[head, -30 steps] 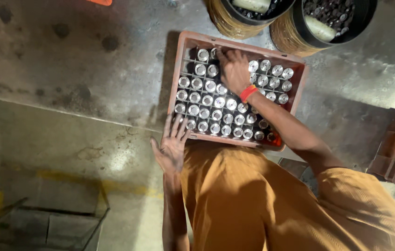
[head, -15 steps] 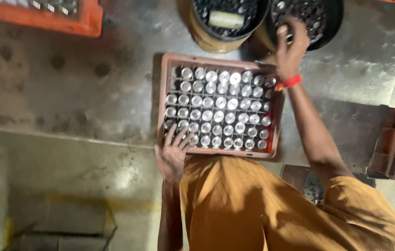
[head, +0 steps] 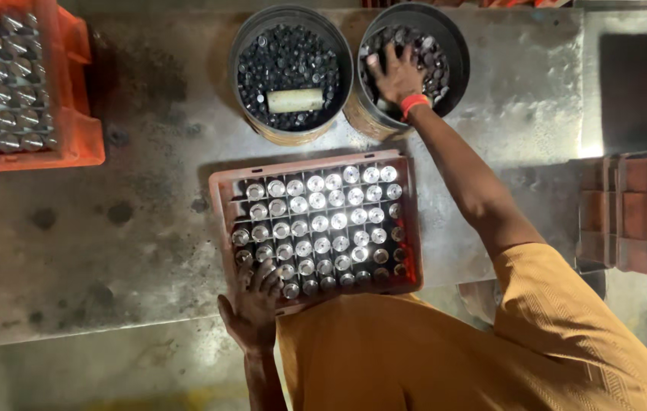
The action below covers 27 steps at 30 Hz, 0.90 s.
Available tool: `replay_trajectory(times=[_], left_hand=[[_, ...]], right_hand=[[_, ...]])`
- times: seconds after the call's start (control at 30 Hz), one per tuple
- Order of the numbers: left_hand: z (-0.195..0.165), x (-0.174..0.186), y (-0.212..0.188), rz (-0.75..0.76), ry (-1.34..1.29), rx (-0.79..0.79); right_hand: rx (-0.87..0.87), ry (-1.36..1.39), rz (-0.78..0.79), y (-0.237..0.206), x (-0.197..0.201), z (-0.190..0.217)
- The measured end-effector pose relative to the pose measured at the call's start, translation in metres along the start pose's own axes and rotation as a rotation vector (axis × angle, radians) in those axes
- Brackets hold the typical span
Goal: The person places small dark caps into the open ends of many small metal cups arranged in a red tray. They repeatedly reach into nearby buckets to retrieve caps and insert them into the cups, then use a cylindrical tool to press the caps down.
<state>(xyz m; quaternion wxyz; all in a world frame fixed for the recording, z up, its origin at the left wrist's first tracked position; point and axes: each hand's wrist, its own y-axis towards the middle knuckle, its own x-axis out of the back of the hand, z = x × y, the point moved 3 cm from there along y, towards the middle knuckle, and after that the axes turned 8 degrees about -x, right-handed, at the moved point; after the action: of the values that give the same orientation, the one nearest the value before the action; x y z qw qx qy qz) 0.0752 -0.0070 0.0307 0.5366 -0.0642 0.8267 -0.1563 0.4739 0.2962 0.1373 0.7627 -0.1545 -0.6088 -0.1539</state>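
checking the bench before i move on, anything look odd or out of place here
One thing stands out: a pale cylinder lies on its side on top of the small dark parts in the left bucket, unlike everything around it. The tray of shiny metal pieces looks orderly, and nothing has spilled on the bench.

reddish plastic tray (head: 220,199) – matt, scuffed | round silver metal cylinders (head: 319,224) – glossy | grey concrete slab (head: 133,228) – rough, stained | orange cloth garment (head: 430,358) – ribbed

A stained grey metal bench (head: 133,228) is being occupied by a brown crate (head: 220,205); two black buckets (head: 241,68) behind it, an orange crate (head: 72,114) to its left.
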Motion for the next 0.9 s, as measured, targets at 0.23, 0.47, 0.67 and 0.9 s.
replay_trajectory(times=[0.23,0.47,0.67,0.9], left_hand=[[0.000,0.000,0.011,0.029,0.095,-0.031],[-0.007,-0.031,0.013,0.030,0.137,-0.087],[-0.012,-0.060,0.004,-0.104,0.444,-0.107],[0.000,-0.025,-0.005,0.065,0.161,-0.101]], right_hand=[[0.152,0.083,0.052,0.008,-0.014,-0.027],[-0.365,1.640,0.601,0.019,-0.006,-0.056],[-0.474,1.857,0.662,0.002,0.016,-0.047],[-0.361,1.732,0.501,-0.005,0.017,-0.044]])
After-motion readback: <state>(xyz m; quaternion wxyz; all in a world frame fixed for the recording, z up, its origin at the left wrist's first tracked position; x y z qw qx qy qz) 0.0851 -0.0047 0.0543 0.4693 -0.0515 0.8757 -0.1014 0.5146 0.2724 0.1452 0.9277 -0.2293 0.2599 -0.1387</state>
